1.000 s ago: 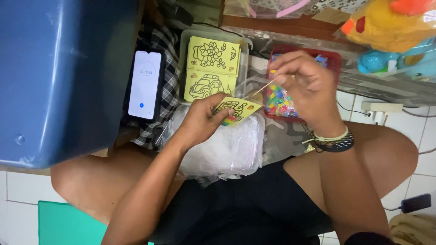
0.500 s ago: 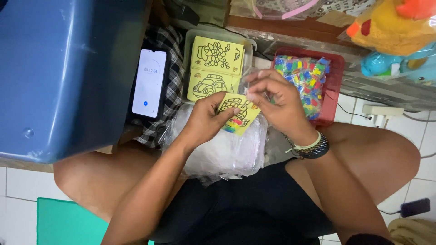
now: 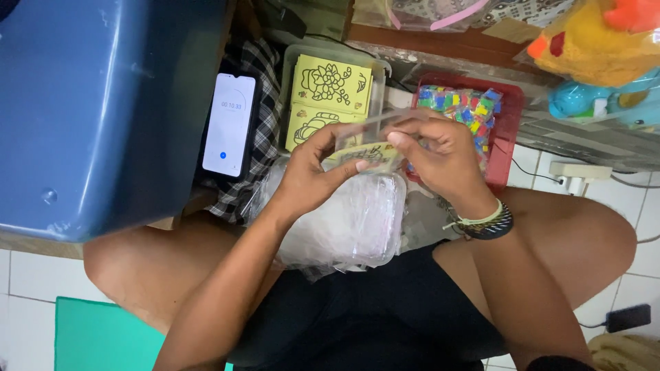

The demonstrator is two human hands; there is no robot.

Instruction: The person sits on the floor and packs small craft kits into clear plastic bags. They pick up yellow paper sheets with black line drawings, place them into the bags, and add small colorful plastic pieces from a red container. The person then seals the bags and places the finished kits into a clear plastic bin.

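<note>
a home is suggested, probably a living room or play corner, though little of the room is seen. a white tiled floor (image 3: 14, 275) is shown under a seated person's bare legs. soft toys (image 3: 591, 41) are piled by a wooden ledge (image 3: 440, 41), and a wall socket (image 3: 574, 172) with cables is set low nearby.

One view only, from a camera on the person's head, and it looks steeply down over the lap. It sits close: the left hand (image 3: 309, 175) and right hand (image 3: 440, 154) fill the middle of the frame, bare knees spread below them. The big blue plastic tub (image 3: 103, 110) crowds the upper left, white floor tiles (image 3: 622, 275) edge the right.
</note>
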